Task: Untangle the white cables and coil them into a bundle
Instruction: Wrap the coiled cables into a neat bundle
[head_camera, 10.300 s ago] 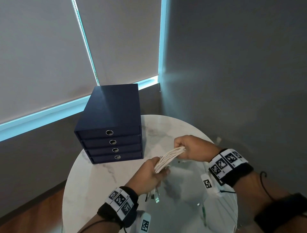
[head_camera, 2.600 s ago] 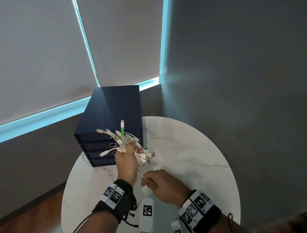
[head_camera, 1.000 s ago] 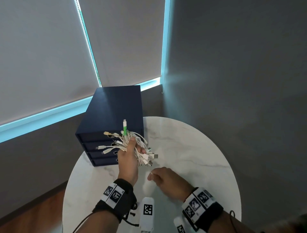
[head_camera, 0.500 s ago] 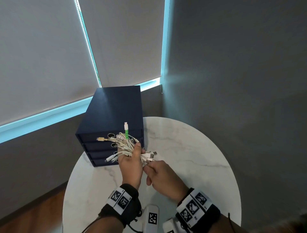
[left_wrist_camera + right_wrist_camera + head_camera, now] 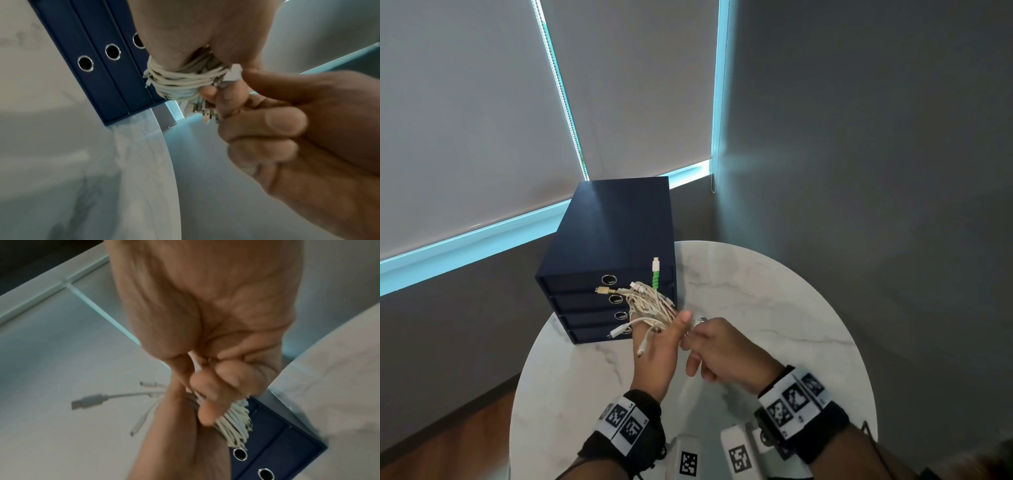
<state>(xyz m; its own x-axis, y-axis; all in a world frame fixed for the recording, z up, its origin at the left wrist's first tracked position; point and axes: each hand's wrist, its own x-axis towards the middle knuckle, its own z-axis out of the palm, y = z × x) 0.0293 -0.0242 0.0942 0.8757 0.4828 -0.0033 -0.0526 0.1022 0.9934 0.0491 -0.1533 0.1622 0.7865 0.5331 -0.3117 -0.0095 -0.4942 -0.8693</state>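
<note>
While the left hand [image 5: 654, 353] grips the folded bundle of thin white charging cables [image 5: 650, 308] above the round white marble-patterned table [image 5: 774, 308], the right hand [image 5: 722, 349] pinches a loose plug end at the bundle's side. I judge the cables light, limp and springy (folded loops want to fan out), so the best hold is around the wrapped middle [image 5: 185, 79], where turns of cord already cinch the strands, not at the stiff connectors splaying upward. Behind stands a dark navy four-drawer desktop box [image 5: 616, 240]; all its drawers look closed, so their contents cannot be told.
</note>
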